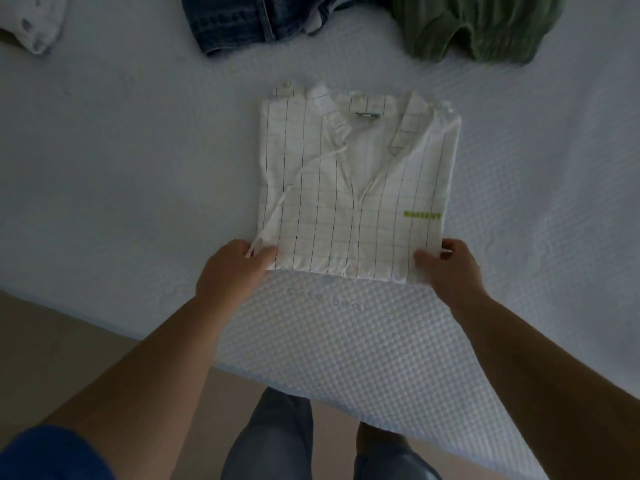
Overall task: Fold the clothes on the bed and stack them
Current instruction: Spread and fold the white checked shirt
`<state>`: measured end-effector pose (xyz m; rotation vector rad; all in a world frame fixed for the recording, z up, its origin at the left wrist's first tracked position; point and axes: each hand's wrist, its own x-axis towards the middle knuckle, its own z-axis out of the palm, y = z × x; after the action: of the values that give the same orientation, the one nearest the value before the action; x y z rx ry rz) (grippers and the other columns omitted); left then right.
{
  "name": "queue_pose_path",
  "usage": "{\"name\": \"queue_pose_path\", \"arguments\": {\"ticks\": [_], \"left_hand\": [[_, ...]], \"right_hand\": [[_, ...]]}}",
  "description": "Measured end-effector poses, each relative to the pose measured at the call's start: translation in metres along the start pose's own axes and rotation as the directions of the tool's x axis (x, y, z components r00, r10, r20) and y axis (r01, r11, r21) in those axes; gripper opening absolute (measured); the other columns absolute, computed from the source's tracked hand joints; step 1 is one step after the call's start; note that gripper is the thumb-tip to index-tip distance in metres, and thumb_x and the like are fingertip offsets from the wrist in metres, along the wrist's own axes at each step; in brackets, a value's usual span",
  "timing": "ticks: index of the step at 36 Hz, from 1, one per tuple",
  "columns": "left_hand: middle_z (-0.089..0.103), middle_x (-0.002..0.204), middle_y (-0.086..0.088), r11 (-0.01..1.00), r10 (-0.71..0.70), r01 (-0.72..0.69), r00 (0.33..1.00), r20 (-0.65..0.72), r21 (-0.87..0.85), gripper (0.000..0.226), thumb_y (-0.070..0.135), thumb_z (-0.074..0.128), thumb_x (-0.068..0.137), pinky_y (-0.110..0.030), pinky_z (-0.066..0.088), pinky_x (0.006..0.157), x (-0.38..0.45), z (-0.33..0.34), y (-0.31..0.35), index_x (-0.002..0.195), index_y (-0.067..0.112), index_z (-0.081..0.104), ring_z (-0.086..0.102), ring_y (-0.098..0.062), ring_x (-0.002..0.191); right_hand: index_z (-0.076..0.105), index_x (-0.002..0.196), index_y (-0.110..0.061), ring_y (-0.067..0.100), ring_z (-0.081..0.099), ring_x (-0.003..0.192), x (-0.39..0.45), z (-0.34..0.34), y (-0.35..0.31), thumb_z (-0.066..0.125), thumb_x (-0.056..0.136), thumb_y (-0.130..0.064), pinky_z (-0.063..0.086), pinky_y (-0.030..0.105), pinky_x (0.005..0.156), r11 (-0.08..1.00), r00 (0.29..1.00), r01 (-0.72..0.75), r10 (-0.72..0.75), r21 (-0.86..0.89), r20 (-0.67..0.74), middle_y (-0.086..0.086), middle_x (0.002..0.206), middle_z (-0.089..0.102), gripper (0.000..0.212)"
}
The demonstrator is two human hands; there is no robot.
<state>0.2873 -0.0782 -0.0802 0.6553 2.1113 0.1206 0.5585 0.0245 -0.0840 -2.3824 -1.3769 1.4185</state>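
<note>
A white shirt (356, 188) with thin dark grid lines and a small green logo lies folded into a rectangle on the bed (138, 168), collar at the far end. My left hand (239, 268) pinches its near left corner, thumb on top of the cloth. My right hand (446, 265) pinches the near right corner the same way. The near hem sits slightly bunched between my two hands.
Dark blue jeans (256, 22) lie crumpled at the far edge, with a green garment (478, 26) to their right. A white cloth (34, 26) sits at the far left. The bed's near edge runs diagonally, with tan floor (69, 348) and my legs below.
</note>
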Motion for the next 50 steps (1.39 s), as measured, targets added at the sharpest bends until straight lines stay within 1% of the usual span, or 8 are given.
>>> {"name": "queue_pose_path", "arguments": {"ticks": [7,11,18,23,28,32,41,50], "left_hand": [[0.048,0.049,0.002,0.967,0.060,-0.061,0.998,-0.010,-0.249,0.036,0.026,0.050,0.093,-0.025,0.033,0.048,-0.028,-0.023,0.012,0.059,0.014,0.052,0.042,-0.012,0.046],[0.051,0.048,0.000,0.533,0.023,0.150,0.981,0.192,-0.833,0.022,0.020,0.048,0.094,-0.019,0.026,0.034,-0.039,-0.020,0.055,0.076,0.009,0.056,0.038,-0.009,0.036],[0.065,0.069,-0.008,0.226,0.175,0.293,0.926,0.335,-0.929,0.022,0.021,0.046,0.097,-0.023,0.051,0.053,-0.028,-0.001,0.129,0.087,0.005,0.059,0.066,-0.018,0.064],[0.066,0.076,-0.005,0.353,0.205,0.152,0.950,0.235,-0.923,0.019,0.020,0.049,0.095,-0.025,0.053,0.063,-0.010,-0.006,0.142,0.089,0.008,0.062,0.067,-0.017,0.072],[0.069,0.082,-0.002,0.697,0.196,0.002,0.961,0.193,-0.717,0.013,0.021,0.055,0.090,-0.027,0.050,0.068,0.006,-0.008,0.133,0.085,0.014,0.065,0.066,-0.015,0.075],[0.054,0.066,-0.003,0.970,0.201,-0.198,0.980,0.007,-0.144,0.015,0.020,0.053,0.085,-0.025,0.039,0.057,0.024,-0.004,0.108,0.074,0.010,0.054,0.051,-0.018,0.061],[0.055,0.080,0.006,0.829,0.554,-0.556,0.797,-0.242,0.063,0.009,0.020,0.056,0.085,-0.018,0.033,0.054,0.018,0.011,0.099,0.093,0.020,0.052,0.048,-0.007,0.064],[0.054,0.094,0.001,0.761,0.638,-0.630,0.770,0.000,0.153,0.029,0.031,0.058,0.087,-0.026,0.038,0.074,0.034,0.041,0.110,0.111,0.016,0.062,0.054,-0.018,0.092]], "right_hand": [[0.039,0.133,-0.017,0.019,0.037,0.125,-0.054,0.001,-0.003,0.063,0.084,-0.026,0.033,0.038,0.105,0.954,0.942,0.253,-0.281,-0.159,-0.186,-0.005,0.128,0.037,0.055],[0.037,0.133,-0.035,0.005,0.044,0.116,-0.092,0.022,-0.024,0.068,0.078,-0.039,0.040,0.030,0.098,0.922,0.901,0.387,-0.381,0.010,0.209,-0.024,0.123,0.038,0.064],[0.056,0.115,-0.020,0.017,0.066,0.096,-0.080,0.034,-0.075,0.060,0.085,-0.003,0.052,0.026,0.080,0.849,0.768,-0.085,-0.277,0.521,0.577,0.003,0.104,0.068,0.034],[0.063,0.103,-0.007,0.016,0.062,0.059,-0.054,0.013,-0.082,0.047,0.093,-0.007,0.051,0.026,0.052,0.756,0.734,-0.348,-0.149,0.555,0.662,0.004,0.070,0.065,0.018],[0.065,0.081,-0.020,0.003,0.051,0.045,-0.026,0.011,-0.090,0.050,0.094,-0.013,0.038,0.014,0.041,0.966,0.925,0.129,-0.199,0.224,0.323,-0.007,0.059,0.060,0.020],[0.060,0.106,-0.022,0.006,0.056,0.051,-0.002,0.011,-0.088,0.048,0.095,-0.030,0.041,0.016,0.040,0.913,0.942,0.327,-0.295,-0.243,0.161,-0.006,0.069,0.061,0.019],[0.063,0.113,-0.020,0.014,0.060,0.082,0.047,0.013,-0.126,0.045,0.095,-0.016,0.038,0.022,0.058,0.458,0.662,0.657,-0.730,-0.599,0.168,-0.001,0.116,0.058,0.026],[0.059,0.114,-0.020,0.022,0.057,0.093,0.092,0.007,-0.173,0.047,0.092,-0.022,0.047,0.034,0.069,-0.212,0.678,0.591,-0.393,-0.779,0.621,0.004,0.109,0.057,0.025]]}}
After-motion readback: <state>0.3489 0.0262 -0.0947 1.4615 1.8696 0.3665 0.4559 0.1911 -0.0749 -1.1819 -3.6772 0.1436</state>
